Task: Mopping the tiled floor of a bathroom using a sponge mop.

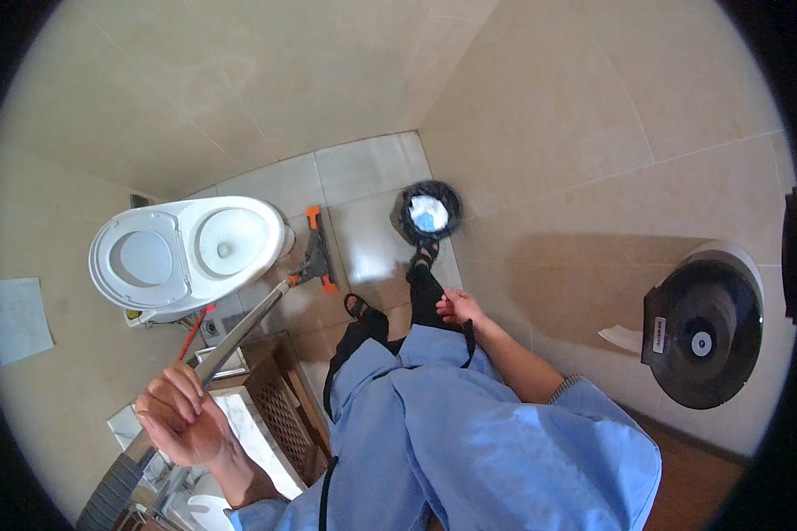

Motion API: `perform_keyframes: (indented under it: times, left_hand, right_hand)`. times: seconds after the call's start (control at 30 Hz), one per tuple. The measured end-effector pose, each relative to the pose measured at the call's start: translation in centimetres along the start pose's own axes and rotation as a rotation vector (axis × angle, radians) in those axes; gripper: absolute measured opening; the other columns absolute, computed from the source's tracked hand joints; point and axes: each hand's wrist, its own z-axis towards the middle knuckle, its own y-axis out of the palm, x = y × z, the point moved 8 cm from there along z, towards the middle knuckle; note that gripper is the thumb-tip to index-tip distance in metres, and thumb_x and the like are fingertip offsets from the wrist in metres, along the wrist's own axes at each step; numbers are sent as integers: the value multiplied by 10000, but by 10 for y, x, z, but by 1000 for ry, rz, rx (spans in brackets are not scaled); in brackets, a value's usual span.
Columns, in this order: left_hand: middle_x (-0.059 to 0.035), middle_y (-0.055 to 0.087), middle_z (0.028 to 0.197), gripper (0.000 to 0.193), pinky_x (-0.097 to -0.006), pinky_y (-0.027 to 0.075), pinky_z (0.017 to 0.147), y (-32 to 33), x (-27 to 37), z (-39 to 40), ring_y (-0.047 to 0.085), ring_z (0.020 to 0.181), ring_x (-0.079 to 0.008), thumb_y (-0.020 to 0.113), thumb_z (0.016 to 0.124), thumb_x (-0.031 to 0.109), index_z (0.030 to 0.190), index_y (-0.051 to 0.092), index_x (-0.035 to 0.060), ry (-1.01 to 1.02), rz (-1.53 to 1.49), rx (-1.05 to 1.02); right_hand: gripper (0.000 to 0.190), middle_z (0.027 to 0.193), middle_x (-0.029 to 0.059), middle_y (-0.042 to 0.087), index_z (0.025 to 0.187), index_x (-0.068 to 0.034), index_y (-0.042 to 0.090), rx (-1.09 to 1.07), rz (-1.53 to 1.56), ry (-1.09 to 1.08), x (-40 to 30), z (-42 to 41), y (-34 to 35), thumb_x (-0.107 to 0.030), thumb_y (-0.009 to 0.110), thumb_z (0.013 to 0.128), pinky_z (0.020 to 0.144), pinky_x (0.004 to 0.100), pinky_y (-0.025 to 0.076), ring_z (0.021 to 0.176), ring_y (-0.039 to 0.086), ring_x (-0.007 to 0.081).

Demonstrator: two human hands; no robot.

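My left hand (pixel 182 415) is closed around the metal pole of a floor squeegee (pixel 246 325). The pole slants from a grey ribbed grip (pixel 109 491) at lower left to a dark head with orange ends (pixel 317 255). This head rests on the tiled floor between the toilet (pixel 232 242) and my feet. Beside my dark trouser leg, my right hand (pixel 461 306) hangs with its fingers loosely curled. A black strap (pixel 469 342) hangs close to that wrist; whether the fingers grip anything is hidden.
A bin with a black liner (pixel 408 222) holds white and blue waste by my foot. On the right wall is a dark paper dispenser (pixel 704 332) with paper hanging out. A lattice-front vanity cabinet (pixel 289 411) stands at lower left, near a red-handled tool (pixel 194 334).
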Motion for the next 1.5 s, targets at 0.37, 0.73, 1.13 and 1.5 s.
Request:
perform_keyframes:
  times: [0.37,0.73,1.13,1.5]
  left_hand:
    - [23,269,519,427,-266,247,521,30,-10,8,250,472,-94,349,987,324,599,302,154,17,59,-8]
    - [19,272,534,475,-292,291,572,112,-107,-17,304,523,-120,397,961,445,611,301,139,-111,161,-15]
    - [-56,554,630,387,-425,481,723,118,-197,-32,553,637,-212,516,930,364,649,479,100,-421,39,-560]
    - [-78,593,760,151,-443,434,909,127,-327,-52,601,823,-235,554,845,48,700,520,23,-694,-45,-1177]
  right_hand:
    - [364,822,43,651,970,-102,564,-222,-217,-34,-19,16,72,-455,556,882,563,300,484,665,608,149]
    - [336,879,28,615,923,-132,537,-697,400,283,-116,-56,279,-455,604,861,719,346,497,806,613,167]
    - [88,718,44,525,848,-102,528,100,1102,237,-13,96,149,-185,552,866,573,394,468,618,536,213]
    - [261,505,9,369,611,-127,410,243,1385,281,21,146,135,-133,501,856,437,289,391,442,411,156]
